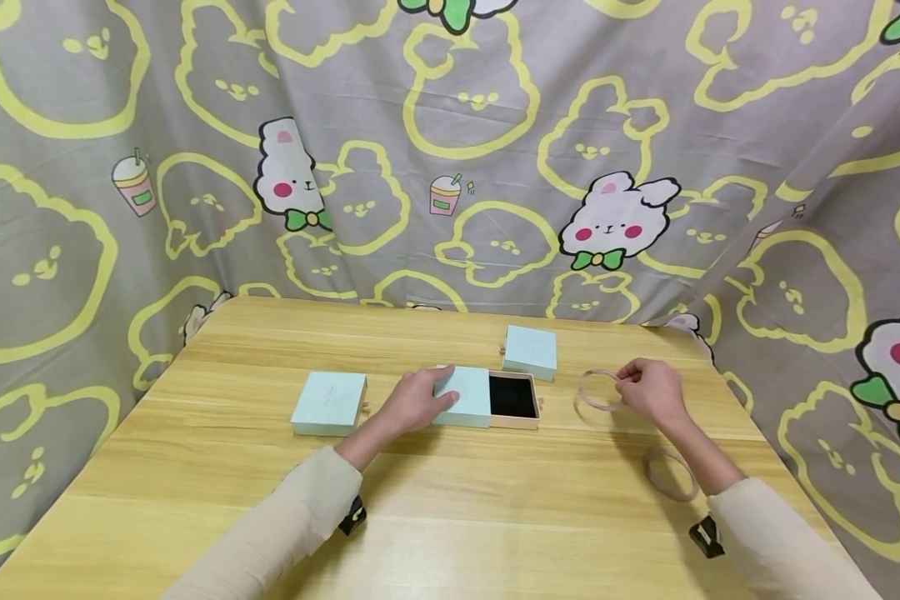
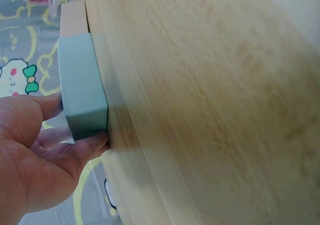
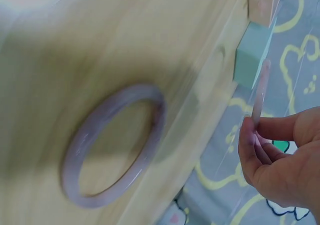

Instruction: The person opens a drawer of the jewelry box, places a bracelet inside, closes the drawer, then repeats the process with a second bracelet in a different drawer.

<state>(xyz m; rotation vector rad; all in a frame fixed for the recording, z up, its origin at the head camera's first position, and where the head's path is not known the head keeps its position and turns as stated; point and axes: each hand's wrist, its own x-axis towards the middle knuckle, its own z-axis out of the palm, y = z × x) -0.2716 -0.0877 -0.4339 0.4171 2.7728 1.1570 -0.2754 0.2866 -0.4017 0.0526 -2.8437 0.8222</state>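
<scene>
Behind everything hangs a grey curtain [image 1: 375,100] printed with yellow outlined animals and white rabbits, and in front of it you have a wood-grain table [image 1: 495,525]. Your pale sleeves [image 1: 285,517] reach in from the near side. Near the middle sits the drawer box [image 1: 471,398], pale blue, its black-lined drawer [image 1: 512,398] pulled out toward your right. One closed box [image 1: 328,402] lies left of your left hand, and a further box [image 1: 530,350] lies just behind the drawer. Your left hand [image 1: 417,398] grips the drawer box by its left end, digits on opposite sides. Your right hand [image 1: 652,390] pinches a pale pinkish bangle [image 3: 261,92] between thumb and fingers, raised off the table; it is on that hand's left, apart from the drawer. A second bangle [image 3: 72,170] lies on the table, nearer you than your right hand, just beside that forearm. Small black fittings [image 1: 707,537] show by both cuffs. Smallest are the tabs [image 1: 365,407] at the boxes' edges.
</scene>
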